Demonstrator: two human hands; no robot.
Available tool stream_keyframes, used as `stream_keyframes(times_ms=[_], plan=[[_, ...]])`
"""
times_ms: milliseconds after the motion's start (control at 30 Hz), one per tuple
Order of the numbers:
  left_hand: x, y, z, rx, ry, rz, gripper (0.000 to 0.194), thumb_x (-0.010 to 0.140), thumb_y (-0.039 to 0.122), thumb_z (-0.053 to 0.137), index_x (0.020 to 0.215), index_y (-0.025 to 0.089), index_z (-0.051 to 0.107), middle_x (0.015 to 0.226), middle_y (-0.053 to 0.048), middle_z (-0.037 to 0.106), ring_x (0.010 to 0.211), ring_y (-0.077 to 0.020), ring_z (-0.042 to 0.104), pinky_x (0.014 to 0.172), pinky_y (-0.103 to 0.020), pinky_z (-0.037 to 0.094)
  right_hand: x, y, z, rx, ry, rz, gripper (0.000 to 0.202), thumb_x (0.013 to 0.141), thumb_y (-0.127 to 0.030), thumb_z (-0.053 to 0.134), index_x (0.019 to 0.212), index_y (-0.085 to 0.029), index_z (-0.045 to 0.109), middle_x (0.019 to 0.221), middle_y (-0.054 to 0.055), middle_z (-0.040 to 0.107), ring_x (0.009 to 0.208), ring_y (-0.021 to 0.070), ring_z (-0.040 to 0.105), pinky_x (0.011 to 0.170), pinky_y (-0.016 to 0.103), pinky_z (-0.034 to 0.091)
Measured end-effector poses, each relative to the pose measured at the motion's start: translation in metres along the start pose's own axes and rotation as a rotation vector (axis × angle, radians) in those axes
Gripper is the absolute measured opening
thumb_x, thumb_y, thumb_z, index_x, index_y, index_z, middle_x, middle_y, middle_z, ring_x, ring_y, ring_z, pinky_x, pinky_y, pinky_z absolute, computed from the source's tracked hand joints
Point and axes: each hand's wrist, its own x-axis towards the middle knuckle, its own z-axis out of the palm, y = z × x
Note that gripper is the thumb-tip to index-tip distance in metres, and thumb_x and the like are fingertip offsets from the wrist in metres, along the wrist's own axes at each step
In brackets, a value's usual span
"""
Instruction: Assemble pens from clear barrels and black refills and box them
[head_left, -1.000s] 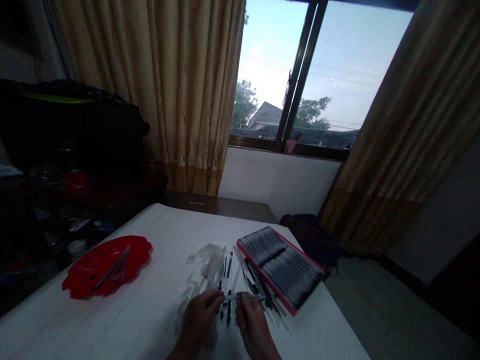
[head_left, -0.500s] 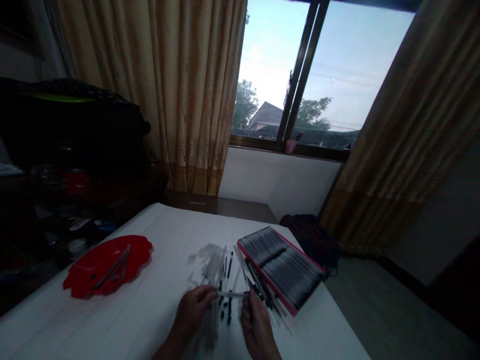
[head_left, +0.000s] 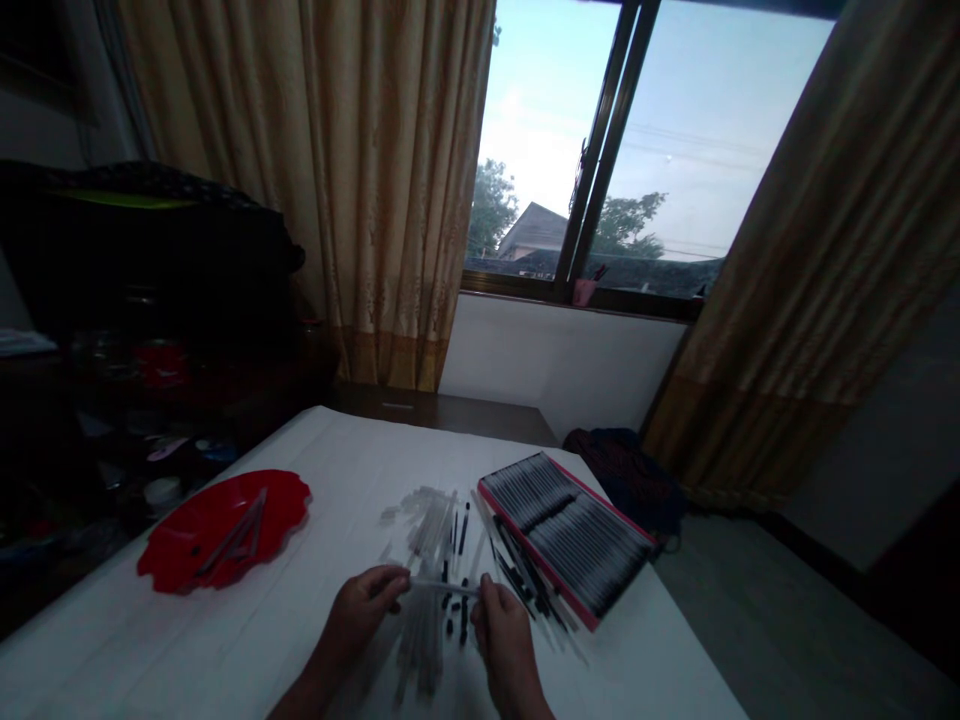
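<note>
A thin, pale, translucent pen barrel (head_left: pixel 444 586) spans the gap between my two hands above the table. My left hand (head_left: pixel 367 598) pinches its left end between thumb and fingers. At the other end, my right hand (head_left: pixel 502 622) is closed around it, with the thumb on top. Below lie many clear pen tubes (head_left: pixel 421 640) in a loose pile. Small black pen caps or plugs (head_left: pixel 450 628) are scattered beside them, partly behind the held barrel. Thin dark refills (head_left: pixel 463 528) lie just beyond the hands.
A red-edged box (head_left: pixel 570 530) packed with rows of pens sits on the right of the white table (head_left: pixel 300 650), with loose pens along its near side. On the left is a red scalloped plate (head_left: pixel 169 545) holding clear tubes. Curtains and a window stand behind.
Both hands have shifted left with the barrel, the left hand slightly farther, so the gap between them is a little wider. The view has moved slightly.
</note>
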Motion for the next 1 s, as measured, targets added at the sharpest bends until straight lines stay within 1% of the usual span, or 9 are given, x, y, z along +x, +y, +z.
stream_keyframes(times_ms=[67,200,433,500,667,767,867,933,1000], plan=[[0.000,0.000,-0.004,0.005,-0.001,-0.010,0.036,0.064,0.050,0.061,0.079,0.019,0.071,0.074,-0.002,0.073,0.059,-0.0170,0.065,0.060,-0.026,0.051,0.000,0.000,0.001,-0.023,-0.008,-0.006,0.053,0.065,-0.068,0.063,0.059,-0.016,0.051,0.043,-0.008,0.042,0.036,0.0031,0.030,0.035,0.017,0.017],[-0.002,-0.002,-0.004,-0.017,0.002,-0.046,0.039,0.062,0.052,0.061,0.079,0.018,0.071,0.072,-0.002,0.073,0.060,-0.0181,0.065,0.060,-0.027,0.051,-0.004,-0.003,-0.008,0.057,-0.134,-0.027,0.048,0.064,-0.056,0.072,0.089,-0.016,0.060,0.067,-0.001,0.061,0.044,0.0042,0.041,0.038,0.016,0.023],[-0.005,-0.001,0.001,-0.012,-0.009,-0.062,0.035,0.062,0.048,0.063,0.079,0.019,0.071,0.073,-0.001,0.073,0.060,-0.0177,0.065,0.061,-0.027,0.051,-0.001,0.001,-0.006,0.048,-0.053,0.008,0.045,0.066,-0.057,0.069,0.060,-0.017,0.049,0.048,-0.008,0.043,0.039,0.0030,0.032,0.036,0.016,0.020],[-0.006,0.001,0.000,0.000,-0.010,-0.066,0.035,0.062,0.049,0.063,0.079,0.020,0.071,0.072,-0.001,0.073,0.060,-0.0176,0.065,0.061,-0.027,0.051,-0.002,0.000,-0.004,0.042,-0.054,0.007,0.045,0.066,-0.058,0.069,0.064,-0.016,0.053,0.051,-0.007,0.047,0.039,0.0032,0.034,0.037,0.016,0.020],[-0.005,-0.001,0.004,-0.031,-0.023,-0.082,0.041,0.059,0.053,0.062,0.078,0.018,0.071,0.071,-0.002,0.073,0.060,-0.0177,0.064,0.060,-0.027,0.050,-0.005,-0.007,-0.011,0.118,-0.192,-0.002,0.053,0.061,-0.051,0.077,0.098,-0.016,0.062,0.067,-0.002,0.061,0.042,0.0034,0.038,0.038,0.016,0.022],[-0.006,-0.002,0.009,-0.051,-0.042,-0.075,0.038,0.061,0.050,0.063,0.078,0.017,0.071,0.068,-0.001,0.071,0.059,-0.0169,0.062,0.060,-0.027,0.050,-0.003,-0.007,-0.014,0.188,-0.149,0.031,0.044,0.058,-0.049,0.080,0.081,-0.015,0.063,0.059,-0.005,0.055,0.042,0.0025,0.035,0.038,0.015,0.020],[-0.008,0.000,0.013,-0.042,-0.063,-0.044,0.036,0.063,0.049,0.063,0.077,0.017,0.072,0.067,-0.001,0.070,0.059,-0.0162,0.062,0.061,-0.026,0.049,-0.002,-0.006,-0.010,0.221,-0.067,0.031,0.045,0.060,-0.055,0.076,0.060,-0.016,0.054,0.048,-0.009,0.040,0.039,0.0021,0.029,0.037,0.016,0.018],[-0.008,0.001,0.013,-0.020,-0.074,-0.033,0.036,0.063,0.049,0.063,0.076,0.017,0.073,0.068,-0.001,0.070,0.058,-0.0161,0.062,0.061,-0.025,0.049,-0.003,-0.006,-0.007,0.195,-0.057,0.016,0.046,0.062,-0.058,0.072,0.062,-0.016,0.054,0.048,-0.010,0.039,0.038,0.0021,0.027,0.036,0.016,0.016],[-0.008,0.003,0.013,-0.007,-0.073,-0.033,0.036,0.063,0.050,0.063,0.077,0.018,0.073,0.069,-0.001,0.071,0.058,-0.0163,0.062,0.060,-0.025,0.049,-0.005,-0.006,-0.006,0.175,-0.100,0.004,0.044,0.063,-0.055,0.074,0.078,-0.016,0.060,0.052,-0.009,0.043,0.039,0.0024,0.029,0.037,0.016,0.017]])
